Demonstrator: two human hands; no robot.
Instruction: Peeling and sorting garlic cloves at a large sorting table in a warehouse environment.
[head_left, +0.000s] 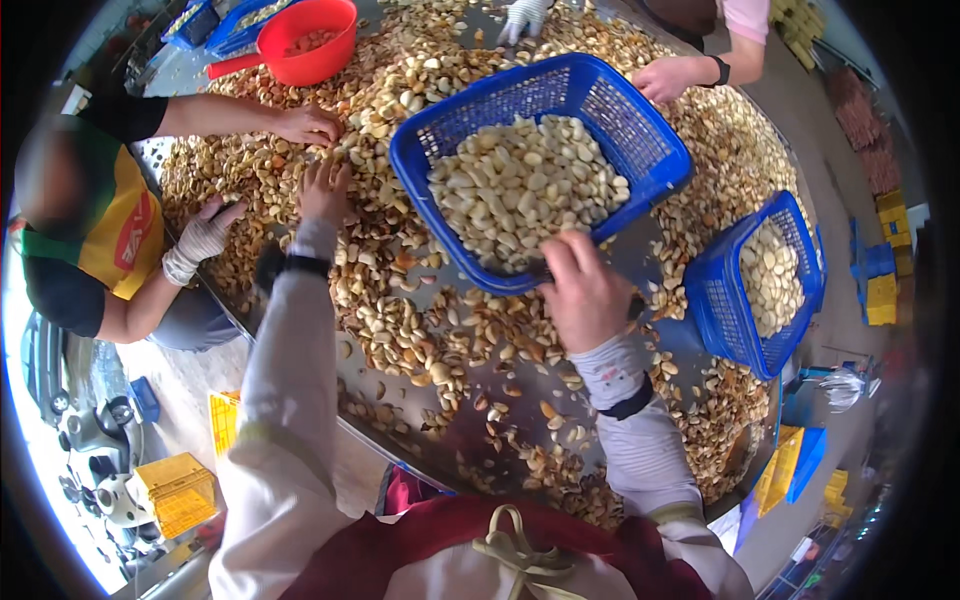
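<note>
My left hand (324, 187) rests on a spread pile of brown and tan kernels (390, 330), its fingertips partly hidden among them. Over the near rim of a large blue plastic basket (469, 262) reaches my right hand (586, 294). The fingers there bend downward by pale kernels (525, 191) inside the basket; I cannot tell whether they pinch any or grip the rim. Just beyond my left hand, a co-worker's bare hand (309, 124) touches the same pile. Another person's hand (666, 78) is at the basket's far right corner.
A smaller blue basket (709, 300) of pale kernels leans to the right. A red plastic scoop (311, 45) sits at the far left on the metal table (480, 390). A co-worker's gloved hand (201, 240) is by the left edge; another gloved hand (523, 19) reaches in at the back.
</note>
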